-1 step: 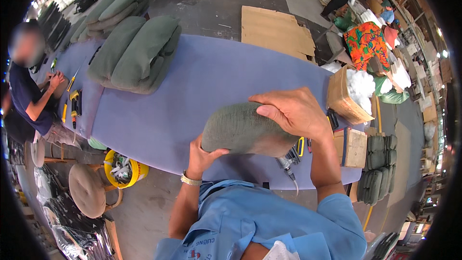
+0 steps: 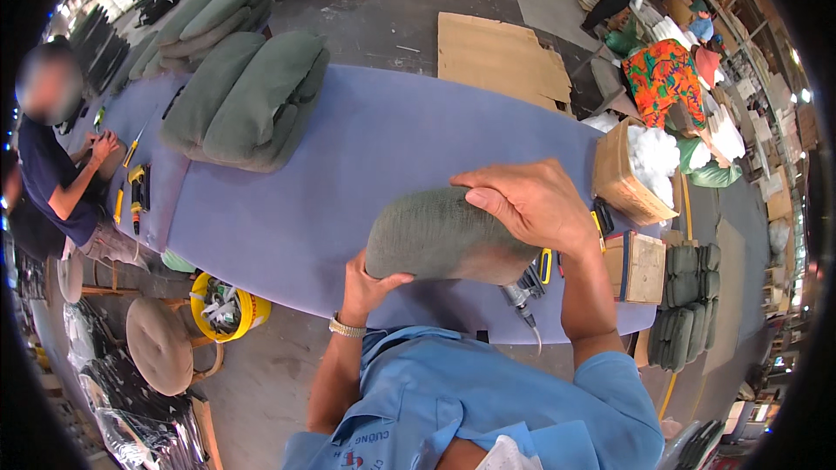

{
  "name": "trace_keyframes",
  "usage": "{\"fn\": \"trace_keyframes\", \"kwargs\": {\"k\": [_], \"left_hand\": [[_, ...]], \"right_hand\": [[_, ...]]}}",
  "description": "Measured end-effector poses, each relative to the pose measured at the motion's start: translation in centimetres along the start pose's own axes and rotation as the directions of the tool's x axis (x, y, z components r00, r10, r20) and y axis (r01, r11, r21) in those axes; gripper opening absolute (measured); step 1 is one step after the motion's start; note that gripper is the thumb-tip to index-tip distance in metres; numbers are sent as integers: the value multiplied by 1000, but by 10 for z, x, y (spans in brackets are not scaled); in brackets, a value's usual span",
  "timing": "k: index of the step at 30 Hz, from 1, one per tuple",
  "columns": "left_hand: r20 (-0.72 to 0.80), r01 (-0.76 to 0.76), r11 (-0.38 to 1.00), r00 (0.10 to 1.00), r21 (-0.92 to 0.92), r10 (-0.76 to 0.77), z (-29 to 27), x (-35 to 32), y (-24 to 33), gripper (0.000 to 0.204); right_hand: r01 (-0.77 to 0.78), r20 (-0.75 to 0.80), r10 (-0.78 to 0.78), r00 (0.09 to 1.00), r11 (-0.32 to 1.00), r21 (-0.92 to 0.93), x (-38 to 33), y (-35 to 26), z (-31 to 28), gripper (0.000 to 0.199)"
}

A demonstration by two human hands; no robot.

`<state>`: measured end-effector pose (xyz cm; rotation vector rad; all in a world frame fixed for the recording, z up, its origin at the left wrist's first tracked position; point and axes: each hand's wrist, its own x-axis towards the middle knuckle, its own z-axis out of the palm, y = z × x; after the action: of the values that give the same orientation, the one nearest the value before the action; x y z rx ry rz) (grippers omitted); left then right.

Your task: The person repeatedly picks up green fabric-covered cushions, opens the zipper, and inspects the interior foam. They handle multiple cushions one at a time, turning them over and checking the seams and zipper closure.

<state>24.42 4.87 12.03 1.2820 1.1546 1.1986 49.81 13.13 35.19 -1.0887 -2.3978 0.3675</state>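
Note:
Between my two hands I hold a grey-green fabric cushion (image 2: 435,231), tilted up above the blue table (image 2: 374,122). My left hand (image 2: 366,287) grips its lower left corner, with the thumb along the bottom edge. The right hand (image 2: 535,209) is wrapped over the upper right edge, thumb on the near face and fingertips along the top. A metal air tool with a hose (image 2: 518,296) lies just below the cushion, partly hidden by it. Beside that tool sits a yellow-handled cutter (image 2: 545,265). The cushion's far side is out of sight.
Stacked green cushions (image 2: 248,104) rest on the table's far left. At right stand a carton of white stuffing (image 2: 627,165) and a smaller box (image 2: 640,265). A yellow bucket (image 2: 248,309) and round stool (image 2: 158,344) are at lower left. A co-worker (image 2: 61,157) works at left.

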Motion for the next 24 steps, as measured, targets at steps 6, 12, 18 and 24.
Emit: {"fn": "trace_keyframes", "kwargs": {"k": [6, 12, 18, 24], "left_hand": [[72, 211, 976, 974, 63, -215, -17, -11, -59, 59], [129, 66, 968, 987, 242, -100, -19, -1, -14, 68], [-10, -151, 985, 988, 81, 152, -7, 38, 64, 82], [-174, -296, 946, 932, 134, 316, -7, 62, 107, 65]], "right_hand": [[0, -194, 26, 981, 992, 129, -8, -1, 5, 29], [6, -343, 334, 878, 709, 705, -45, 32, 27, 34], [-51, -344, 429, 835, 684, 728, -51, 5, 41, 33], [25, -445, 253, 859, 848, 530, -51, -30, 57, 34]]}}
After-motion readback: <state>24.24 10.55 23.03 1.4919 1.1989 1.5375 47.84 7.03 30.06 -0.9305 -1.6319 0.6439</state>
